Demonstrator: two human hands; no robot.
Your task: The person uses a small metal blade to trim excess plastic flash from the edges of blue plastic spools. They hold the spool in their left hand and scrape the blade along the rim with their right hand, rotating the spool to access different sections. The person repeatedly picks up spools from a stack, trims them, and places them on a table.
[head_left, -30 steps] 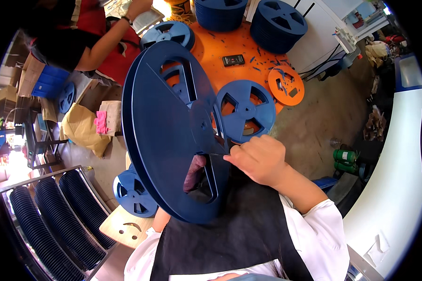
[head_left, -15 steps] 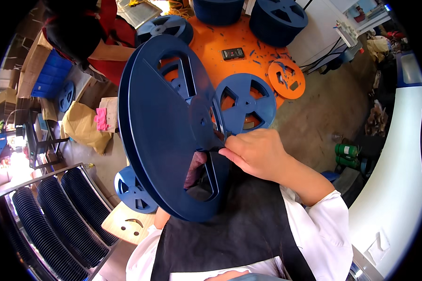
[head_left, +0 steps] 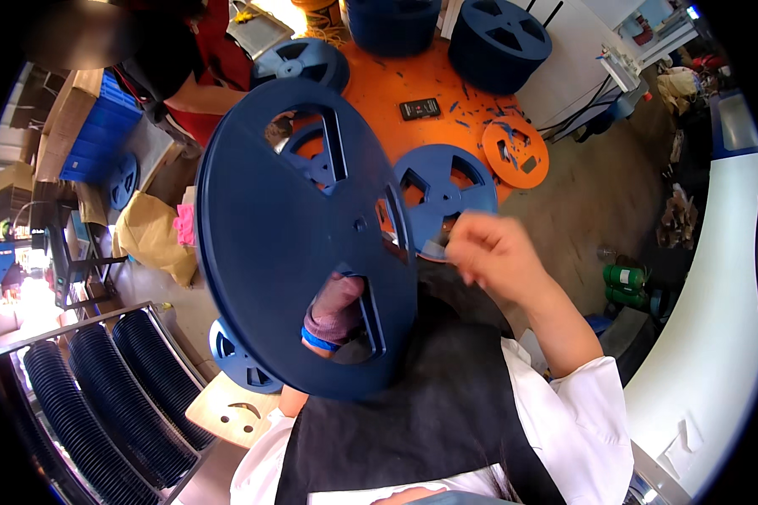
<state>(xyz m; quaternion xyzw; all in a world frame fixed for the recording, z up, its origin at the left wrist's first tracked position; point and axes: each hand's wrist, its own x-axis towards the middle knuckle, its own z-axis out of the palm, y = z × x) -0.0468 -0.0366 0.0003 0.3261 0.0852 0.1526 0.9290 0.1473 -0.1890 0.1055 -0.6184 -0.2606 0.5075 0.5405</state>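
A large dark blue plastic reel (head_left: 269, 219) with cut-out windows stands tilted up in front of my apron (head_left: 429, 396). Behind it, my left hand (head_left: 338, 301), in a pinkish glove with a blue band at the wrist, shows through the lower window. It holds the reel from the far side; most of its fingers are hidden. To the right of the reel, my bare right hand (head_left: 497, 257) is raised with its fingers curled together, slightly blurred. At its fingertips is a small pale flat piece (head_left: 435, 250), too smeared to name.
Beyond is an orange round table (head_left: 379, 93) with blue shavings, a dark device (head_left: 419, 108), blue reels (head_left: 446, 187) and reel stacks (head_left: 499, 42). Another person's arm (head_left: 206, 95) reaches in at far left. A rack of dark discs (head_left: 93, 404) stands near left, a wooden stool (head_left: 232, 408) beside it.
My right hand has come away from the reel's edge and moved right and slightly up. The reel has turned to face me more, showing more of my left hand and its wristband.
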